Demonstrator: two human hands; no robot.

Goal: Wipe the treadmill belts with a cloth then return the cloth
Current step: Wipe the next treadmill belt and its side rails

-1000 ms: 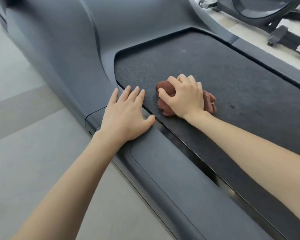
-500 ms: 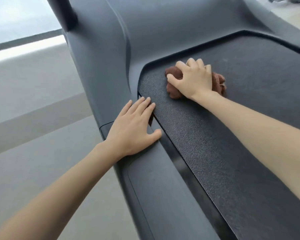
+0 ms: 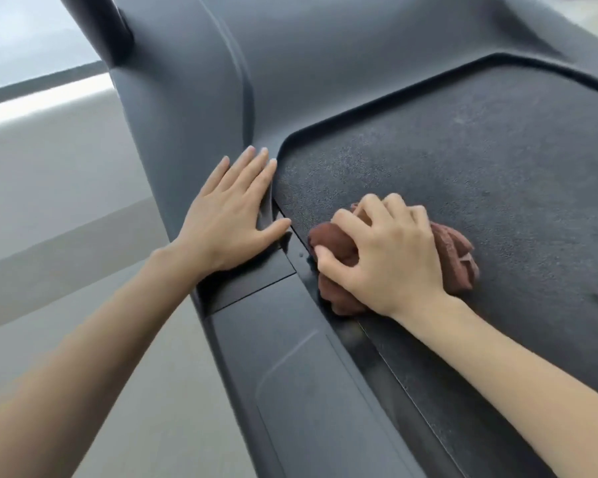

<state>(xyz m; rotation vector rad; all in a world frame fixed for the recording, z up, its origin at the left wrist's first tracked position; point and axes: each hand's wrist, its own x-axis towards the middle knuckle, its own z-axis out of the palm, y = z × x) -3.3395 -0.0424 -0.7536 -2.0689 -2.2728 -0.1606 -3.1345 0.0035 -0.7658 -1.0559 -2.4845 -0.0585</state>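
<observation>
Cloth, bunched in the right hand, has slid back to the belt near edge, so wiping continues; the left hand lies flat, holding nothing.

The dark textured treadmill belt carried a crumpled reddish-brown cloth near its left edge. On the grey side rail beside it, 1 left hand lay flat.
</observation>
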